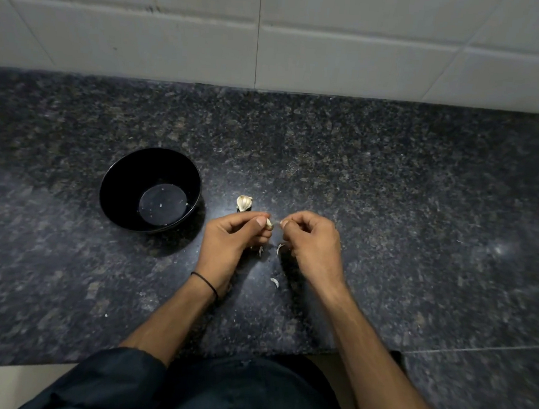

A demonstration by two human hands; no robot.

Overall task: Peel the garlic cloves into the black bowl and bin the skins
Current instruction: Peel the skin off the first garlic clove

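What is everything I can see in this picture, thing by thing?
counter: one, dark speckled stone, fills the middle
wall tiles: several, pale grey, behind the counter
black bowl: one, black, on the counter at left, only pale flecks inside
garlic piece: one, whitish, unpeeled, on the counter right of the bowl
garlic clove: one, pale, pinched by the left hand
skin scraps: about three, white, on the counter nearer than the clove
wristband: one, black, left wrist
clothing: dark, bottom edge
left hand: one, holds the clove
right hand: one, fingertips seemingly pinching a skin shred beside the clove
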